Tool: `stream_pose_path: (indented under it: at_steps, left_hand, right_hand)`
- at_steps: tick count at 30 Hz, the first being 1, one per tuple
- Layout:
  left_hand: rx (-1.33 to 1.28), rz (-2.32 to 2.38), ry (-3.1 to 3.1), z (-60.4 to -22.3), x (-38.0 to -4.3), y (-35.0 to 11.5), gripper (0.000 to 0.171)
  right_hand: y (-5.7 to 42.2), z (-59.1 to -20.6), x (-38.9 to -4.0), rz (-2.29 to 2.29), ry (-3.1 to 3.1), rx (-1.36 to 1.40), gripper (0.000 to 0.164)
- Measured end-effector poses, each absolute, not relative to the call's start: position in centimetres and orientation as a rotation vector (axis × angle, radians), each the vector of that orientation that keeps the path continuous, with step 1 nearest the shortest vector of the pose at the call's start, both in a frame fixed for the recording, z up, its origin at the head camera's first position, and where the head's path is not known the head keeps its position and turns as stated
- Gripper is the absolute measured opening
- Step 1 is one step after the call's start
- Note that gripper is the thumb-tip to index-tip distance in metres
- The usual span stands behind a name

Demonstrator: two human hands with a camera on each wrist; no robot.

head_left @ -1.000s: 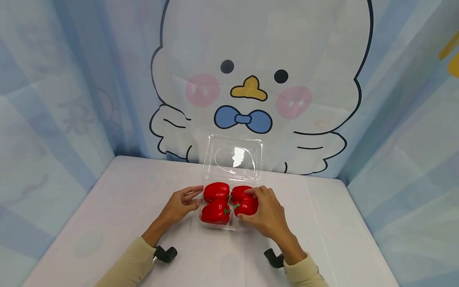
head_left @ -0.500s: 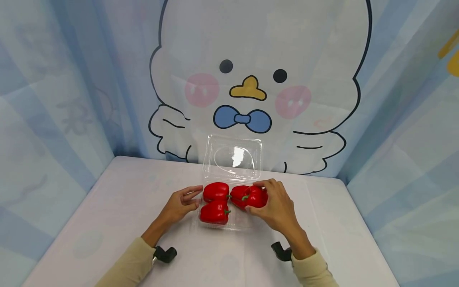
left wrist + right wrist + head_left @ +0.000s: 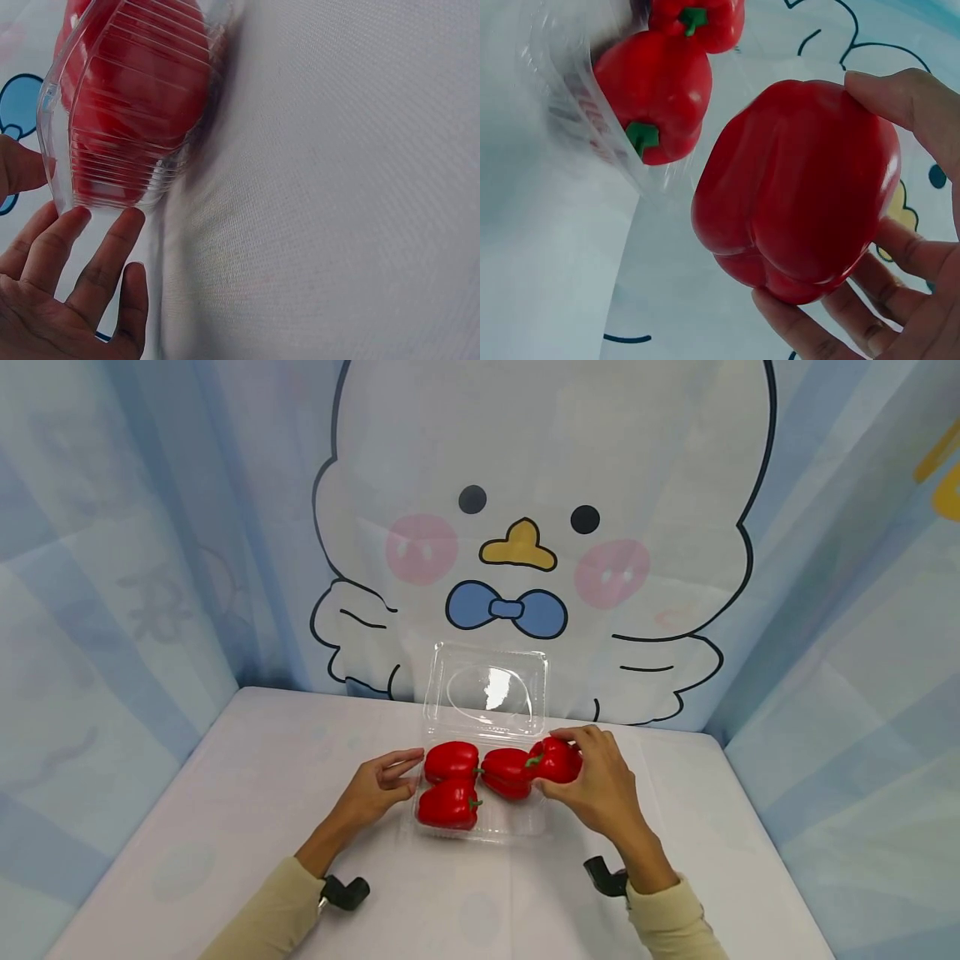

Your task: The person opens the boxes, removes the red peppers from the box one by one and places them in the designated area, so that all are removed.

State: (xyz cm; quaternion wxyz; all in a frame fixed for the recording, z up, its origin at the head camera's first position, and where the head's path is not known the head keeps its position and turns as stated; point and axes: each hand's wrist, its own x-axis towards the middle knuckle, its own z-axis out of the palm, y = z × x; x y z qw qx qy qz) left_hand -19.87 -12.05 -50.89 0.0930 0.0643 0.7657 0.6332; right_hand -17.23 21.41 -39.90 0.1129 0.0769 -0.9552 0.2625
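My right hand [image 3: 600, 781] grips a red bell pepper [image 3: 799, 191] between thumb and fingers, raised over the right side of a clear plastic clamshell box [image 3: 480, 837]. Its green stem faces left in the head view. One red bell pepper [image 3: 507, 772] lies at the back right inside the box. On the left side, a rear bell pepper [image 3: 451, 762] and a front bell pepper [image 3: 447, 803] lie one behind the other. At the box's left edge is my left hand [image 3: 380, 787], fingers extended, fingertips and thumb right at the ribbed wall and rim [image 3: 56, 120].
The box's transparent lid [image 3: 487, 693] stands raised at the back, near a curtain [image 3: 645, 460] printed with a cartoon bird. A white cloth [image 3: 300, 760] covers the table. Black wrist-mounted pieces [image 3: 347, 893] show beside both sleeves.
My right hand has lifted the bell pepper from the box's front right and carried it right and back. The back-right pepper is now fully exposed. My left hand stays at the box.
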Motion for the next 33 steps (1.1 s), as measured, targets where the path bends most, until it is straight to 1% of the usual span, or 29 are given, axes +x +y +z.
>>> stream_pose_path:
  at_steps: [8,20,33]
  left_hand:
    - [0.161,1.884,2.269,-51.0,-20.0,-12.0,0.062]
    - [0.205,1.887,2.261,-50.8,-19.9,-12.1,0.062]
    - [0.165,1.880,2.273,-51.1,-20.0,-12.2,0.062]
  right_hand:
    - [23.0,-40.3,-18.0,0.746,-2.800,0.191,0.075]
    - [25.1,-41.4,-18.9,0.723,-2.831,0.103,0.079]
    - [26.0,-43.5,-20.0,0.732,-2.844,0.054,0.076]
